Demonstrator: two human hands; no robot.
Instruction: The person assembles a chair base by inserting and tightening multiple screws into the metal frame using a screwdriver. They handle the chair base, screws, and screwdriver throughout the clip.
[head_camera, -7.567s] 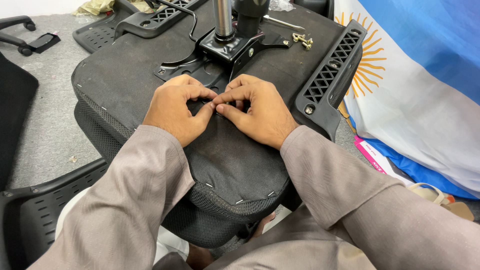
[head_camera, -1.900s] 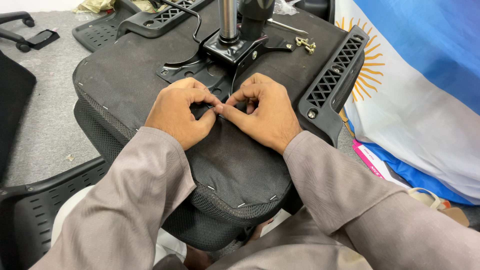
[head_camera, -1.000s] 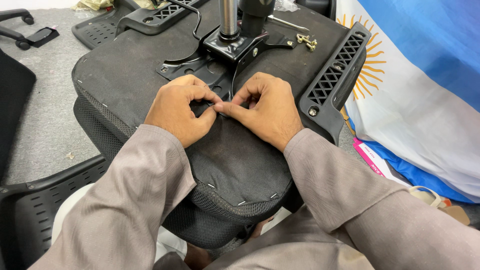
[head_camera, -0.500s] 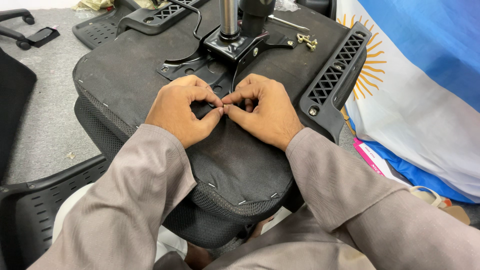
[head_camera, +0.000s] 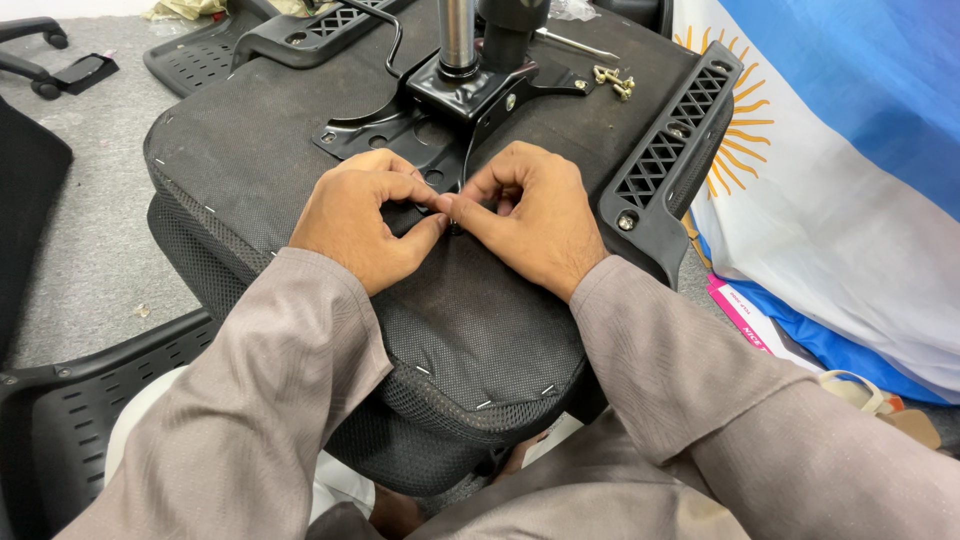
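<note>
Small dark fastener (head_camera: 452, 222), likely a bolt or screw, sits at the near edge of the black metal mounting plate (head_camera: 400, 135) on the underside of an upturned office chair seat (head_camera: 480, 320). We cannot make out its exact shape; the fingertips cover most of it.

Progress, as we judge it: the fabric cover of the seat is already stapled down around the rim, and the plate with its chrome gas-lift column (head_camera: 457, 35) lies on the seat base. One armrest bracket (head_camera: 670, 160) is bolted along the right edge. The fastener under the fingers does not look fully seated, so fixing the plate appears unfinished. A small cluster of brass-coloured hardware (head_camera: 612, 80) lies loose at the far edge, which suggests more pieces are left to fit. A second armrest part (head_camera: 310, 25) lies beyond the seat, unattached.

Hands: our left hand (head_camera: 360, 225) and right hand (head_camera: 530, 225) meet directly over the fastener, thumbs and forefingers of both pinched together on it, the remaining fingers curled. The fastener lies between the two sets of fingertips, touching both.

Surroundings: grey carpet (head_camera: 90, 230) on the left, a blue-and-white flag with a sun emblem (head_camera: 830, 200) draped on the right.
</note>
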